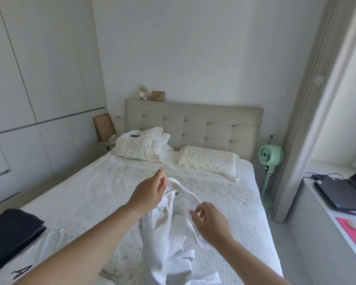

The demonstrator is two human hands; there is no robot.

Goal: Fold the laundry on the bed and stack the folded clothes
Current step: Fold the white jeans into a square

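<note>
At six o'clock, left hand [150, 192] and right hand [209, 221] pinch the white denim trousers [167, 233] by the waistband. Step likely: opening out. Next: lay flat on the white ribbed bedspread [224, 202].

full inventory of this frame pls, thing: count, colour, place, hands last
white trousers: 1, white, held up over the near part of the bed
black folded garment: 1, black, near left of the bed
white garment with black lettering: 1, white, under and beside the black one
bed: 1, pale patterned cover, centre
pillow: 1, cream, right of the bed head
folded bedding: 1 pile, cream, left of the bed head
headboard: 1, grey-beige, tufted
soft toy: 1, cream, on the headboard
fan: 1, mint green, right of the bed
laptop: 1, black, ledge at right
left hand: pinches the waistband
right hand: pinches the waistband
</note>
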